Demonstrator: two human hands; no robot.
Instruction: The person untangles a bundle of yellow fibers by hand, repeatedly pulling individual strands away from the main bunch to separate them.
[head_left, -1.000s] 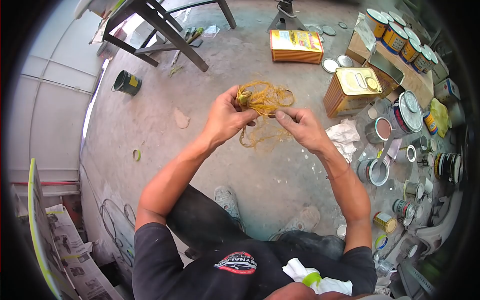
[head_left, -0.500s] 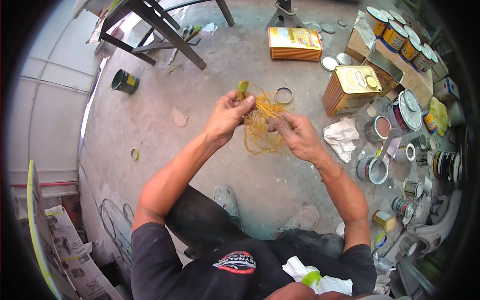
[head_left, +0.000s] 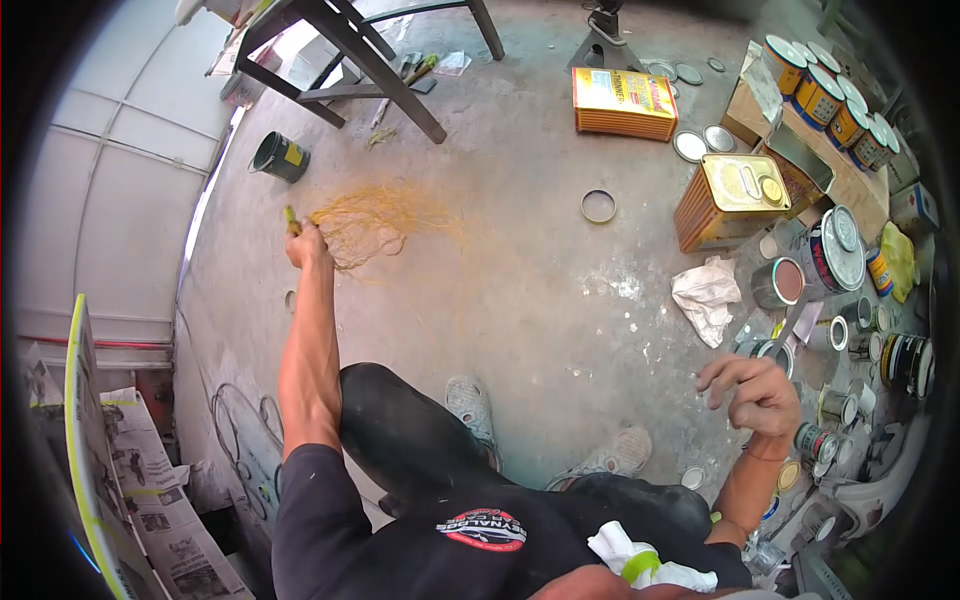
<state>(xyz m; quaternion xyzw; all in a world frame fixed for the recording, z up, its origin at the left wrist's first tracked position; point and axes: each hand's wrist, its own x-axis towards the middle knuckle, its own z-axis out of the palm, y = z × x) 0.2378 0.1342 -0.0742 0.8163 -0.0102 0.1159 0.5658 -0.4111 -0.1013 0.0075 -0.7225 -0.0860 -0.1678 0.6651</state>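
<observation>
My left hand (head_left: 308,246) is closed round the taped green end of a bundle of yellow strands (head_left: 375,222). The strands fan out to the right over the concrete floor, blurred at their far ends. Just above and left of them a dark green can (head_left: 280,158) lies tilted. Away from the bundle, my right hand (head_left: 748,393) is raised at the right with fingers bent and apart, holding nothing. It is in front of several small cans, near a crumpled white cloth (head_left: 706,300).
Paint cans (head_left: 838,247) crowd the right side beside a thinner tin (head_left: 735,200). Another thinner box (head_left: 625,103) and a tape ring (head_left: 598,206) lie farther in. A dark metal stand (head_left: 375,75) is at the upper left, and newspaper-covered panels (head_left: 165,500) at the lower left.
My left hand has carried the bundle left, and its strands now spread out sideways. My right hand has let go of the strands and moved right and down. The view has shifted slightly.
</observation>
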